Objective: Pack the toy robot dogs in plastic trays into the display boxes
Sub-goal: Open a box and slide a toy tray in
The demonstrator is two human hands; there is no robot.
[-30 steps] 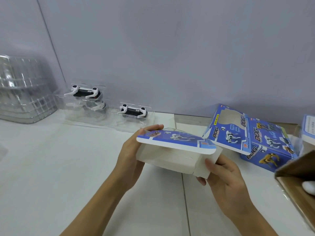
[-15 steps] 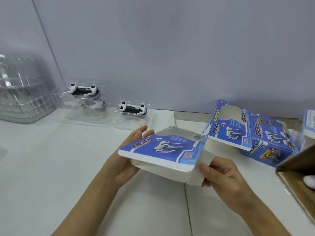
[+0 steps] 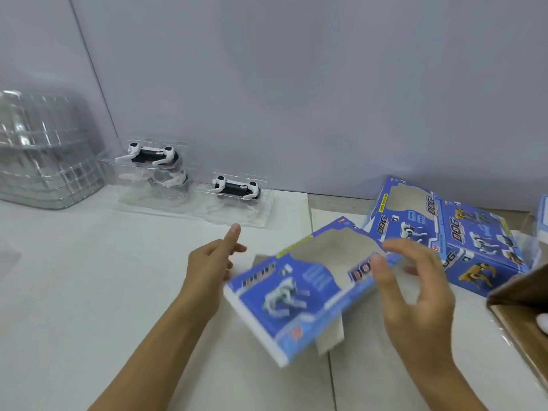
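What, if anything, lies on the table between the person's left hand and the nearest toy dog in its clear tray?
Nothing visible does. The left hand points its fingers toward the nearest tray by the wall, and only bare white table lies between them. The blue display box sits to its right, off that path.

1. The display box [image 3: 299, 295] is printed blue cardboard, lightly glossy outside, matt grey inside.
2. The trays [image 3: 234, 209] are clear, shiny plastic.
3. The toy dogs [image 3: 237, 188] are glossy black-and-white plastic.
4. The table [image 3: 89, 277] is smooth, matt white.
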